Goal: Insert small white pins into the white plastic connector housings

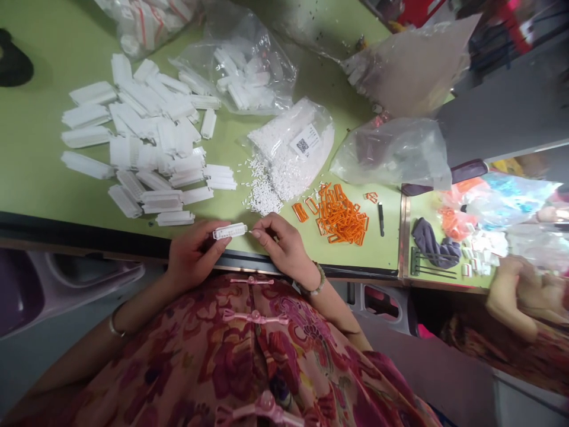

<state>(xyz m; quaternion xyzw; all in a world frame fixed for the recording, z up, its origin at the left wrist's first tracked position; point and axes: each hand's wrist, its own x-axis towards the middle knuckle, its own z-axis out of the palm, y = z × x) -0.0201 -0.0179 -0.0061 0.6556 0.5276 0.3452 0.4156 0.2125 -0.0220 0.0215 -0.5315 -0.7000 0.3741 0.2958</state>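
My left hand is closed around one end of a white plastic housing, a long narrow piece with a row of slots along its face. At the housing's other end, my right hand is pinched, thumb against forefinger. Something tiny and pale may be between those fingertips, too small to make out. Just beyond my hands lies a spill of small white pins, coming out of a clear bag with a QR label. A big heap of similar white housings covers the table on the left.
Orange plastic frames are piled right of my hands, with a black-handled knife beside them. Clear bags stand at the back. Farther right, another person's hands are at an adjoining table with a dark cloth.
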